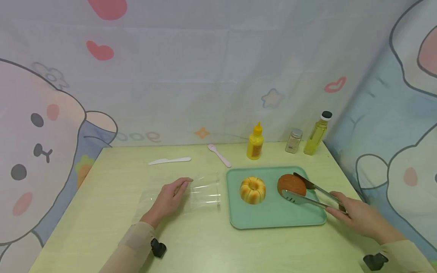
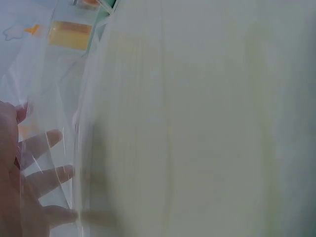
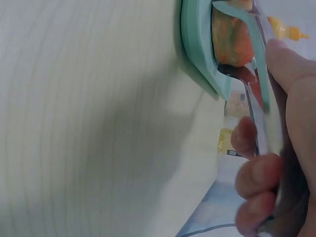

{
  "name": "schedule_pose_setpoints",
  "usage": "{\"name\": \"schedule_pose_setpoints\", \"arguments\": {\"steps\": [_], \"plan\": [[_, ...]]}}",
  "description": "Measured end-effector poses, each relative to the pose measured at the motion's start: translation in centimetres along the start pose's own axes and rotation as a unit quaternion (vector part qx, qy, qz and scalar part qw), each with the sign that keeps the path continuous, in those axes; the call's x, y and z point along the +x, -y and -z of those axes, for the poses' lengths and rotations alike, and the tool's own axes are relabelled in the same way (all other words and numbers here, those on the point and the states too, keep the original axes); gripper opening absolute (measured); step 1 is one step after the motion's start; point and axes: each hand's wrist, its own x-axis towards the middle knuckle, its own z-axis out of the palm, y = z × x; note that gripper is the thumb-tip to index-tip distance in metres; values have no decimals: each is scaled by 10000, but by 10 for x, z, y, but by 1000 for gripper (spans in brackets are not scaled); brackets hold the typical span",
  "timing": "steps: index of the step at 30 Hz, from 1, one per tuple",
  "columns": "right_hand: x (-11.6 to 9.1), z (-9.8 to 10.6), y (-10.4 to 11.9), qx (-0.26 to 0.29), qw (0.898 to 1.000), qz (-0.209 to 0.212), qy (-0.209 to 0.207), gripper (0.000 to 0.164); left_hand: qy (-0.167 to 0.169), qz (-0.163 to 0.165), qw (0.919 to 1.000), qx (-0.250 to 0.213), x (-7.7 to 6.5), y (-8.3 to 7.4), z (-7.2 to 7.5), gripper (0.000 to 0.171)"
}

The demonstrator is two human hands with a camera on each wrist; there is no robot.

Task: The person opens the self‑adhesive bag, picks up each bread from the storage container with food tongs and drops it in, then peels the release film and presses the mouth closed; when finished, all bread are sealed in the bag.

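My left hand holds a clear plastic bag, left of the green tray. In the left wrist view, several fingers show through the film, with the thumb on the near side. My right hand grips metal tongs at the tray's right side. The tongs' jaws stand on either side of a round brown bun, which sits on the tray. A yellow fluted ring-shaped cake lies on the tray's left half. The right wrist view shows fingers curled round the tongs.
Behind the tray stand a yellow squeeze bottle, a small shaker jar and an oil bottle. A white plastic knife and a pink spoon lie at the table's back. A printed cloth hangs behind the table.
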Motion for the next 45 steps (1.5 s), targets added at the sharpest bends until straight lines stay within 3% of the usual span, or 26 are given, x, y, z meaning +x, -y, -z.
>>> {"name": "schedule_pose_setpoints", "arguments": {"steps": [7, 20, 31, 36, 45], "plan": [[-3, -3, 2, -465, 9979, 148, -437, 45, -55, 29, 10000, 18, 1, 0, 1, 27], [7, 3, 18, -502, 9951, 198, -830, 47, -113, -88, 9999, 56, 0, 2, 1, 27], [43, 7, 59, -584, 9758, 1364, -1606, 47, -89, -218, 9997, -10, 3, 4, 1, 27], [60, 4, 78, -509, 9684, 1757, -1695, 48, -38, -236, 9997, -8, 3, 2, 1, 27], [87, -2, 111, -470, 9706, 1956, -1318, 46, -55, -251, 9997, -27, 4, -1, 0, 28]]}}
